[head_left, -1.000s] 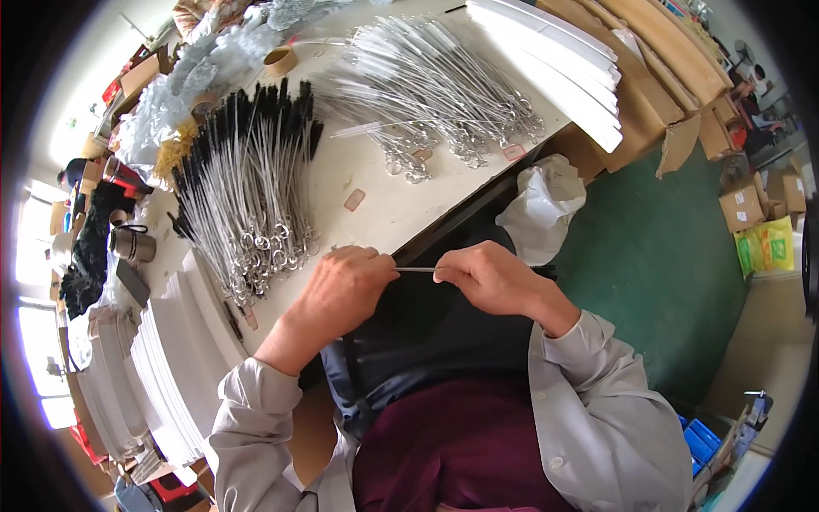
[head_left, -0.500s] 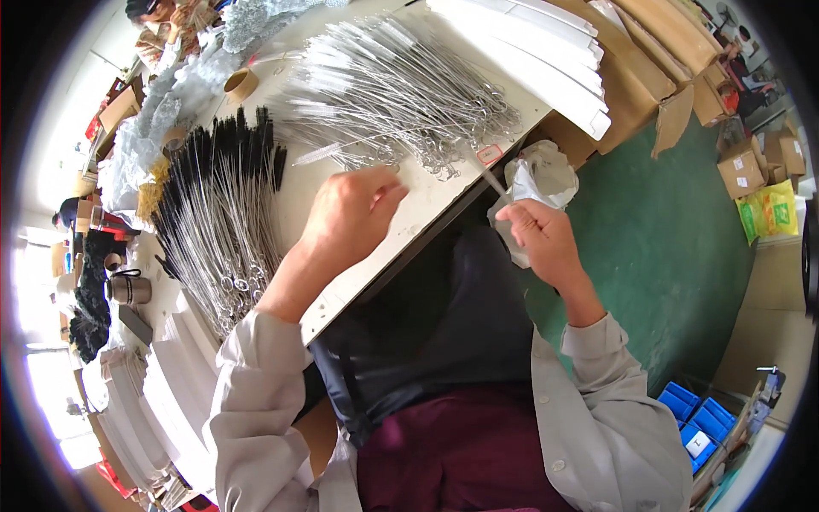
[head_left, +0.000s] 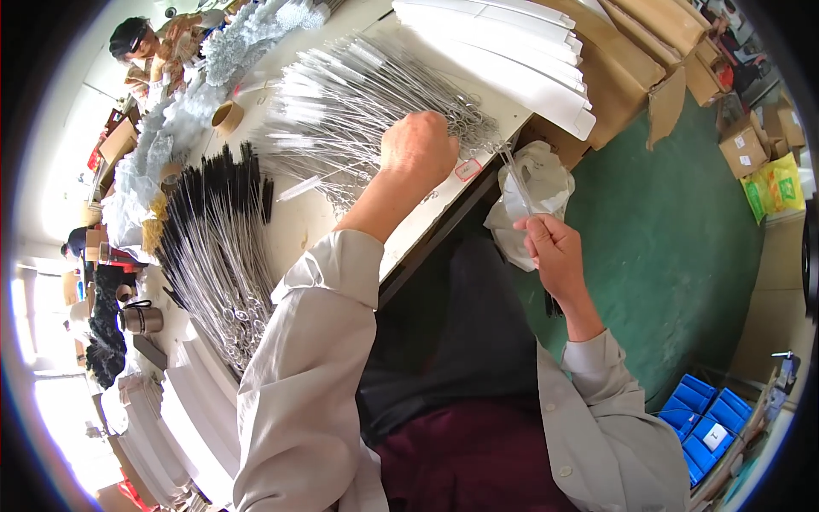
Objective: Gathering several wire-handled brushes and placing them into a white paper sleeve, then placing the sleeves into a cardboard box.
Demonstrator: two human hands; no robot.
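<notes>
My right hand [head_left: 553, 247]: one fist, closed around thin wire brushes [head_left: 521, 183]. I cannot count how many. Their wires poke up past my thumb, and dark bristles show below my fist.
My left hand [head_left: 418, 145]: one hand, at the loop end of the white brushes. My fingers are hidden, so I cannot tell if I am pinching any.
Brush piles: two big ones on one table [head_left: 444, 205], too many brushes to count.
White brushes [head_left: 328, 94]: one pile, past my left hand, with shiny loops toward the table edge.
Black brushes [head_left: 217, 239]: one pile, to the left, with dark tips pointing away and loops toward me.
Red-edged tag [head_left: 467, 169]: one, flat on the table, just beside my left hand.
White bag [head_left: 550, 183]: one, by the table edge, behind the wires I hold.
Brown ring [head_left: 227, 118]: one, near the white brushes.
Metal cup [head_left: 142, 319]: one, far left.
Blue bins [head_left: 689, 397]: at least two, low on the right.
Person [head_left: 141, 43]: one, with a dark cap, across the table.
</notes>
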